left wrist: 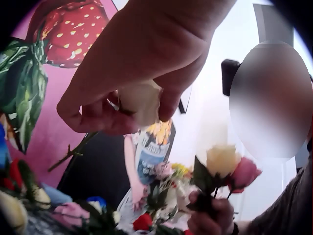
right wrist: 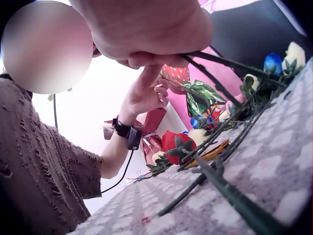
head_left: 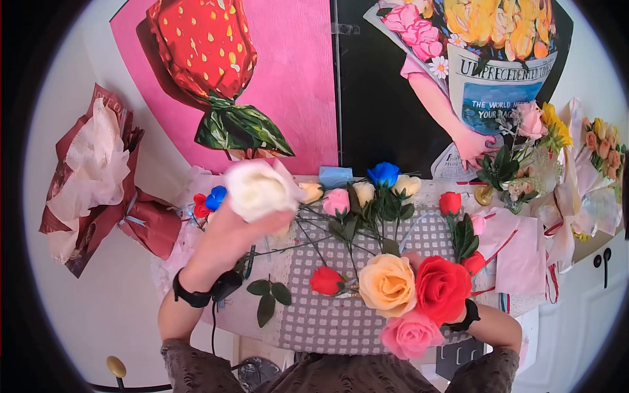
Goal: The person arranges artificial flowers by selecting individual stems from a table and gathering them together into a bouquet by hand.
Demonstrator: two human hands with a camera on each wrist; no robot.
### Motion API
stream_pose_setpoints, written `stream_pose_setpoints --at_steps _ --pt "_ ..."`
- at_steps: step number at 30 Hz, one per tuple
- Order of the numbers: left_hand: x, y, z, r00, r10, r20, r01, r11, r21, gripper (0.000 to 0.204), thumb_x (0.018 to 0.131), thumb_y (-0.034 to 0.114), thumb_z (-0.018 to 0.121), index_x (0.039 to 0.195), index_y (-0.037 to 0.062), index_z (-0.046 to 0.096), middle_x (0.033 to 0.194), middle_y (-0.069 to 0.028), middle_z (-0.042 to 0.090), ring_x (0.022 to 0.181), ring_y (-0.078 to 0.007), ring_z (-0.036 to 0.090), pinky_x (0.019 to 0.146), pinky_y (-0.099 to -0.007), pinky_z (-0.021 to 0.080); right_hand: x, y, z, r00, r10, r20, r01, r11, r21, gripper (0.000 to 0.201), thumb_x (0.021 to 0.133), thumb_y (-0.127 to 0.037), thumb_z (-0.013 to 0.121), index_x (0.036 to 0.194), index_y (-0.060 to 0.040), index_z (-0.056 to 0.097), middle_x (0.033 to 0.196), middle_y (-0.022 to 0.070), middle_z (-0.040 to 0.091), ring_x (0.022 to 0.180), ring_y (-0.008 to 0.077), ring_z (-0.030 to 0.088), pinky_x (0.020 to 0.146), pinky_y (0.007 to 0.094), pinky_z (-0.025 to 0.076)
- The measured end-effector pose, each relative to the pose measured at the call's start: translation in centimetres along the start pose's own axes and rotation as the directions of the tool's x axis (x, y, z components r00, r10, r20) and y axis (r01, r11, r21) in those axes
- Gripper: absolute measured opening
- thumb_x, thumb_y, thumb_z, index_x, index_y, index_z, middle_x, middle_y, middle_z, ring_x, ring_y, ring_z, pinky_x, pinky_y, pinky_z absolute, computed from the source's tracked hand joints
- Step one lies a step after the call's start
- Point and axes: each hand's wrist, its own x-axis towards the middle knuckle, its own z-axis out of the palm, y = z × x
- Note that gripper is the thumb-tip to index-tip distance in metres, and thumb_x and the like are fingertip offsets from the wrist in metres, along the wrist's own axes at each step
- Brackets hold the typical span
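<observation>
The white rose (head_left: 259,190) is held, apparently at its bloom, in the raised left hand's (head_left: 226,237) curled grip; 3 roses (head_left: 386,285) are clasped below their blooms by the right hand (left wrist: 212,215).

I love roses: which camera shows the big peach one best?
The head view: there the peach rose is large, with its petals plainly seen. The left wrist view shows it smaller and blurrier, above the right hand; the right wrist view doesn't show its bloom.
</observation>
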Motion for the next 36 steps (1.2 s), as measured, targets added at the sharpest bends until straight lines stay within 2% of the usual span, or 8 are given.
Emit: stream_pose_setpoints --at_steps 1,5,13,15,19,23,31,36 --pt "0.0 -1.2 -0.1 1.0 0.002 0.003 -0.002 0.979 0.204 0.055 0.085 0.006 0.069 0.132 0.0039 0.04 0.119 -0.0058 0.056 0.104 -0.0112 0.055 0.088 -0.0312 0.047 0.0 0.1 -0.1 1.0 0.002 0.0 -0.002 1.0 0.001 0.07 0.079 -0.011 0.076 0.137 -0.0035 0.039 0.12 0.005 0.056 0.1 0.0103 0.058 0.084 0.0241 0.048" --pt "0.0 -5.0 -0.5 0.988 -0.122 0.092 0.078 0.922 0.38 0.062 0.08 0.013 0.077 0.128 0.0013 0.04 0.116 -0.0061 0.056 0.108 -0.0105 0.053 0.092 -0.03 0.044 -1.6 1.6 -2.4 0.997 -0.071 0.007 0.071 0.992 -0.101 0.068 0.079 -0.011 0.075 0.136 -0.0033 0.04 0.12 0.0053 0.056 0.101 0.0105 0.058 0.084 0.0242 0.048" --pt "-2.0 0.0 1.0 0.989 -0.017 0.145 -0.03 0.949 0.314 0.072 0.073 0.01 0.082 0.131 0.0047 0.039 0.116 -0.0048 0.056 0.11 -0.012 0.052 0.092 -0.0292 0.044 -2.0 1.2 -4.9 0.973 -0.219 0.069 0.229 0.926 -0.298 0.063 0.08 -0.011 0.074 0.134 -0.0031 0.042 0.12 0.006 0.057 0.101 0.011 0.058 0.083 0.0244 0.048" --pt "-2.5 1.1 1.5 0.95 -0.027 0.31 0.026 1.0 0.008 0.077 0.071 0.007 0.083 0.134 0.0062 0.038 0.117 -0.0036 0.057 0.109 -0.012 0.053 0.092 -0.0293 0.045 -2.9 2.4 -6.1 0.963 -0.25 0.1 0.269 0.9 -0.344 0.062 0.08 -0.011 0.074 0.133 -0.003 0.043 0.12 0.0062 0.057 0.101 0.0111 0.058 0.083 0.0245 0.048" --pt "-3.4 2.5 3.8 0.92 -0.283 0.27 0.285 0.958 0.033 0.07 0.077 0.008 0.079 0.134 0.0059 0.038 0.116 -0.0015 0.058 0.108 -0.0098 0.054 0.093 -0.0291 0.045 -1.1 2.6 -5.6 0.936 -0.318 0.15 0.351 0.831 -0.431 0.06 0.081 -0.011 0.073 0.132 -0.0029 0.044 0.119 0.0065 0.057 0.101 0.0113 0.059 0.083 0.0246 0.048" --pt "-4.0 2.1 6.0 0.917 -0.147 0.37 0.13 0.989 0.07 0.072 0.078 0.013 0.079 0.136 0.0047 0.036 0.122 -0.0022 0.055 0.112 -0.0105 0.051 0.097 -0.029 0.042 -1.3 2.3 -6.3 0.9 -0.392 0.19 0.432 0.745 -0.508 0.058 0.081 -0.012 0.073 0.131 -0.0028 0.045 0.119 0.0069 0.058 0.101 0.0116 0.059 0.083 0.0247 0.048" --pt "-4.4 1.9 6.0 0.83 -0.225 0.51 0.111 0.963 0.244 0.09 0.066 0.023 0.088 0.138 0.0065 0.036 0.134 -0.0064 0.047 0.123 -0.0184 0.046 0.105 -0.0346 0.036 3.4 0.7 -1.4 0.81 -0.517 0.278 0.559 0.535 -0.633 0.053 0.082 -0.012 0.072 0.128 -0.0025 0.048 0.119 0.0076 0.058 0.101 0.012 0.059 0.082 0.0249 0.049" --pt "-4.6 3.0 6.0 0.8 -0.24 0.55 -0.058 0.882 0.468 0.085 0.068 0.028 0.087 0.136 0.0074 0.04 0.127 -0.0083 0.05 0.119 -0.0223 0.052 0.1 -0.0347 0.041 4.8 0.3 0.0 0.743 -0.582 0.332 0.61 0.385 -0.693 0.051 0.082 -0.012 0.071 0.127 -0.0023 0.049 0.119 0.008 0.059 0.102 0.0123 0.059 0.082 0.025 0.049"
